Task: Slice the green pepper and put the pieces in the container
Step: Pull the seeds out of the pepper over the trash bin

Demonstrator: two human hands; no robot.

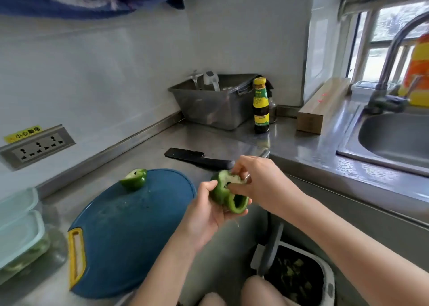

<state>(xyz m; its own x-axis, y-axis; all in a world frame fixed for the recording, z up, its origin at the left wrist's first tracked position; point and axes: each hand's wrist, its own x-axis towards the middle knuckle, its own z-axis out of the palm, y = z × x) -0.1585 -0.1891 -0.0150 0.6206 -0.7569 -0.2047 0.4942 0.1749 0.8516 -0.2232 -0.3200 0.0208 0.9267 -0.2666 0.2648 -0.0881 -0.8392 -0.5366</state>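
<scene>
- I am cupping the green pepper half [226, 195] in my left hand [209, 215], off the counter edge and above the waste bin [299, 273] on the floor; thumb and fingers are curling round its outer skin.
- I am working my right hand [260, 180] into the open cavity, its fingertips [234, 186] pinching at the pale core and seeds.
- To do this well, I am judging that the open side should be tilting down toward the bin so loose seeds drop there, not onto the blue cutting board [130, 231].
- I am keeping the left grip light; squeezing harder could crack the wall and make uneven slices later.
- The other pepper half [134, 179] is lying cut side up at the far edge of the board, waiting.
- The knife [199, 158] is resting on the steel counter [301, 148] behind my hands, untouched, blade pointing left.
- The lidded containers [21, 231] are standing at the left of the board, the lower one seemingly holding green pieces, though I cannot tell for sure.
</scene>
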